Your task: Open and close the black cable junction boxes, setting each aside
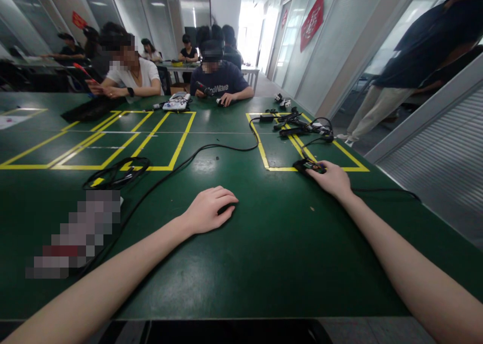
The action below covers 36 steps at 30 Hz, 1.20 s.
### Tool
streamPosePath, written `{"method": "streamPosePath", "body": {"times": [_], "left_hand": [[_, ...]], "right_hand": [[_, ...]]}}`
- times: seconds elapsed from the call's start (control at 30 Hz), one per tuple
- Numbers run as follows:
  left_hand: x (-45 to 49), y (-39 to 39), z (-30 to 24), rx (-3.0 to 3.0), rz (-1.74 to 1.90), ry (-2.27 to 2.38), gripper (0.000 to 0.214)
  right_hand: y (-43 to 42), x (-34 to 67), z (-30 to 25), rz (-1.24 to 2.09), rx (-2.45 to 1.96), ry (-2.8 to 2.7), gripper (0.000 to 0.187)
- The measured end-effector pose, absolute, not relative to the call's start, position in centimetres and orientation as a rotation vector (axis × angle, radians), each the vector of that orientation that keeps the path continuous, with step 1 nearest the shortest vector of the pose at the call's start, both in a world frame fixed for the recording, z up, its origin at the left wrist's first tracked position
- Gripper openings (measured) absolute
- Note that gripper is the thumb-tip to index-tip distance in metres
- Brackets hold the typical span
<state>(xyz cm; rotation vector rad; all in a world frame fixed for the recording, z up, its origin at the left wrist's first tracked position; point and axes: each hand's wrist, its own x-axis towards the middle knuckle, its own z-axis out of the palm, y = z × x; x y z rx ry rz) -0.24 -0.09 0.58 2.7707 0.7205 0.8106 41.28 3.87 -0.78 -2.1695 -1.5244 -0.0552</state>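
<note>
My left hand (208,209) rests on the green table (264,243) near its middle, fingers curled over a small dark object (225,208) that is mostly hidden. My right hand (331,179) reaches forward to the right and its fingers close on a small black device (310,166) with coloured marks, lying at the near edge of a yellow-taped rectangle (264,155). A black cable (385,190) runs right from that hand.
A long black cable (196,153) crosses the table toward a coiled cable bundle (116,174) at left. A pile of black adapters and cords (298,125) lies in the right taped area. Two seated people work across the table; another person stands at right.
</note>
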Motion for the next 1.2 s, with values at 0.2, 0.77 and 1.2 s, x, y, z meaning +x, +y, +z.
{"method": "streamPosePath", "body": {"times": [0.2,0.77,1.2], "left_hand": [[-0.1,-0.2,0.7,2.782,0.855,0.71,0.022],[0.0,-0.5,1.1,2.796,0.695,0.807,0.03],[0.1,-0.6,0.4,2.777,0.723,1.038,0.05]], "right_hand": [[1.6,31.6,-0.2,0.195,-1.613,-2.023,0.029],[-2.4,24.7,0.0,0.522,-0.921,-2.324,0.034],[-2.3,25.0,-0.1,0.479,-0.848,-2.29,0.037]]}}
